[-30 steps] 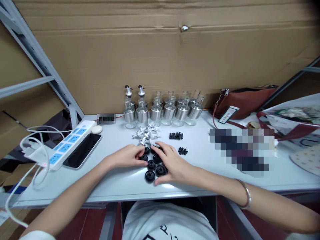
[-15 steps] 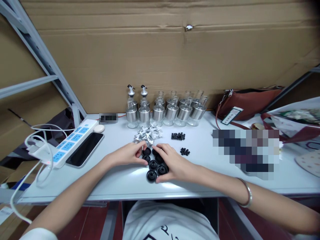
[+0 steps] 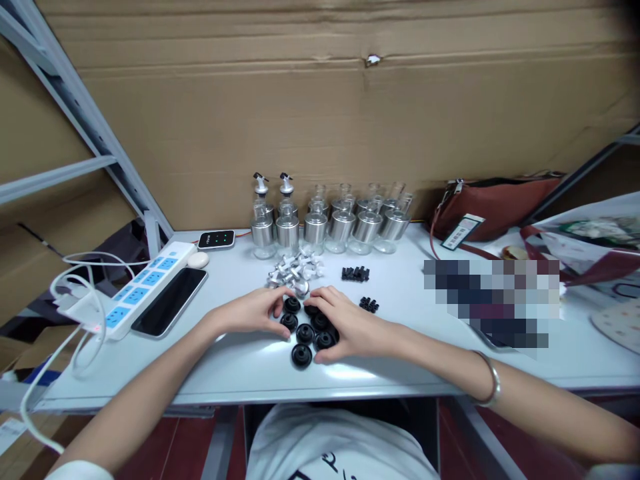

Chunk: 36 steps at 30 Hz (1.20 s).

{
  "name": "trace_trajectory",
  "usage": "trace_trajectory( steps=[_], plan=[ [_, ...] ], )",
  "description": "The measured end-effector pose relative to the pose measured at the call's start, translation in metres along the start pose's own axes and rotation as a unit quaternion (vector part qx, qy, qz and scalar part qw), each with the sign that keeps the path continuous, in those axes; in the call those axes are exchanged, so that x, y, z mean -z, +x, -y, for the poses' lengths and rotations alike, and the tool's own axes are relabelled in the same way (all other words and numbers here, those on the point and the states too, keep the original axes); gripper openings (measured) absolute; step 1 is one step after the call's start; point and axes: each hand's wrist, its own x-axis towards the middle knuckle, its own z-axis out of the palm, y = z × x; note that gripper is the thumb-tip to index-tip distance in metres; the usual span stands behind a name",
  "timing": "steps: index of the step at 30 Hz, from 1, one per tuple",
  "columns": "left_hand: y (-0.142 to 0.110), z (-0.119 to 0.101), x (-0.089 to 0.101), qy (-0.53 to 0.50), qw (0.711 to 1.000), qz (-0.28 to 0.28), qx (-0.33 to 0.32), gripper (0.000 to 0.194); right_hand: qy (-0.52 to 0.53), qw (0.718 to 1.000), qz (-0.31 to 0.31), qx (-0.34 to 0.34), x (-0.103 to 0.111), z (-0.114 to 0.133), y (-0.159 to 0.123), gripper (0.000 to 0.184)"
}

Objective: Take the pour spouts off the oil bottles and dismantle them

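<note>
Several round black stoppers point(image 3: 301, 356) with ringed centres lie in a cluster on the white table. My left hand point(image 3: 256, 312) curves along the cluster's left side, thumb and fingers apart, next to the nearest stoppers. From the right, my right hand point(image 3: 350, 325) cups the cluster with its fingers spread, touching or covering some stoppers and partly hiding them. Just beyond the hands is a heap of silver pourer spouts point(image 3: 295, 272). Small black levers point(image 3: 355, 274) and tiny black rings point(image 3: 369, 305) sit in two groups to the right.
Glass-and-steel bottles point(image 3: 315, 230) stand in rows at the back; two carry pourers. On the left are a power strip point(image 3: 143, 287), a phone point(image 3: 171, 303) and a small display device point(image 3: 216, 240). A brown bag point(image 3: 495, 207) and a blurred-out item lie right.
My left hand's fingers have opened slightly away from the stoppers. My right hand has barely shifted. The view has tilted a little, and the small device's display now shows.
</note>
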Motion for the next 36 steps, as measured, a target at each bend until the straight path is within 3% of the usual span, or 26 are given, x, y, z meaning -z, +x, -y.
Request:
trace_trajectory(
  steps=[5, 11, 14, 17, 20, 28, 32, 36],
  plan=[
    [-0.005, 0.002, 0.008, 0.011, 0.999, 0.012, 0.036, 0.052, 0.007, 1.000, -0.008, -0.012, -0.002, 0.000, -0.001, 0.074],
    [-0.004, 0.002, 0.008, -0.009, 1.000, 0.026, 0.009, 0.054, 0.008, 1.000, -0.003, -0.015, -0.004, -0.001, -0.001, 0.079],
    [-0.002, 0.002, 0.005, 0.002, 1.000, 0.008, 0.009, 0.046, 0.006, 1.000, 0.008, -0.009, -0.002, 0.000, -0.001, 0.084],
    [0.000, 0.002, 0.003, 0.025, 0.999, -0.019, 0.001, 0.051, 0.001, 1.000, 0.020, 0.005, -0.001, -0.001, -0.002, 0.082],
    [0.000, 0.001, 0.004, 0.054, 0.998, -0.010, -0.016, 0.046, -0.001, 0.999, 0.031, 0.010, 0.000, -0.002, -0.003, 0.082],
    [0.000, 0.000, 0.002, 0.087, 0.994, -0.056, 0.026, 0.028, 0.005, 1.000, 0.019, 0.001, -0.002, -0.001, -0.005, 0.082],
    [-0.001, -0.005, 0.000, 0.074, 0.997, -0.033, 0.019, 0.031, -0.002, 1.000, 0.006, -0.010, -0.006, 0.002, -0.004, 0.080],
    [-0.006, -0.013, 0.000, 0.077, 0.997, 0.018, 0.025, 0.061, -0.017, 1.000, -0.004, -0.009, -0.010, 0.003, -0.002, 0.079]
  ],
)
